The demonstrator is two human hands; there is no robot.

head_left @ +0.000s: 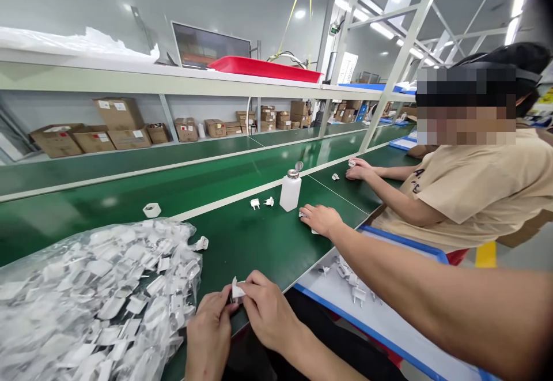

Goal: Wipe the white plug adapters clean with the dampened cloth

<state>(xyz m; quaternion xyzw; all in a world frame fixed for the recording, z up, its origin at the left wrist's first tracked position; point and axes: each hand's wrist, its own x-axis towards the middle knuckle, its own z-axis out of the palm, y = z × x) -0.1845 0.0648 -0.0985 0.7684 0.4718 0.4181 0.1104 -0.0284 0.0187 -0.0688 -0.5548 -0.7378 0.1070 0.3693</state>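
At the near edge of the green bench, my left hand (209,326) and my right hand (268,310) are close together. Between their fingertips they both grip a small white plastic plug part (237,290); a thin flap stands up from its top. My fingers cover most of it. To the left lies a clear plastic bag (129,289) full of white plastic plug parts. One loose white part (201,243) rests against the bag's right side, and a white housing (151,210) lies behind it. Two two-pin plugs (261,203) lie further out on the bench.
A white pump bottle (291,189) stands ahead. From the right, another person's hand (322,219) reaches onto the bench over small white parts. A blue-rimmed tray (328,291) holds several plugs. A co-worker (479,179) sits at right, handling a white part. A red tray (263,70) sits on the shelf.
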